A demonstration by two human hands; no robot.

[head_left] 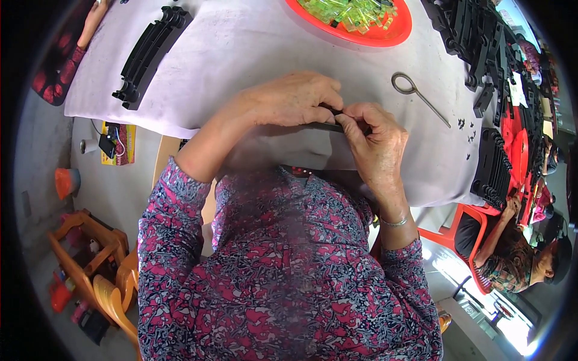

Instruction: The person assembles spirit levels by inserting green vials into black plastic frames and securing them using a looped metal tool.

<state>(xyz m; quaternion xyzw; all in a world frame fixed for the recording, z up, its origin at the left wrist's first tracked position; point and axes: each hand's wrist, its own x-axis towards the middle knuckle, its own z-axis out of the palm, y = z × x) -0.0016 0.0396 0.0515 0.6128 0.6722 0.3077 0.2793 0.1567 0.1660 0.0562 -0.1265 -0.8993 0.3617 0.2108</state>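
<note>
Close together over the table's near edge, both my hands hold one slim black plastic part (325,126), mostly hidden by the fingers. My left hand (295,99) has its fingers curled around the part from the left. On the other side, my right hand (376,132) pinches it between thumb and fingers. Beyond them lies a red plate (385,37) filled with small yellow-green clear pieces (352,13). A metal rod with a ring end (421,99) rests to the right of my hands. Tiny black bits (466,135) are scattered farther right.
Long black plastic parts (153,54) lie at the far left of the pale tablecloth (229,36). More black parts (475,42) are heaped along the right, with a row of them (492,168) near the edge. Other people sit at both sides, one by a red chair (448,231).
</note>
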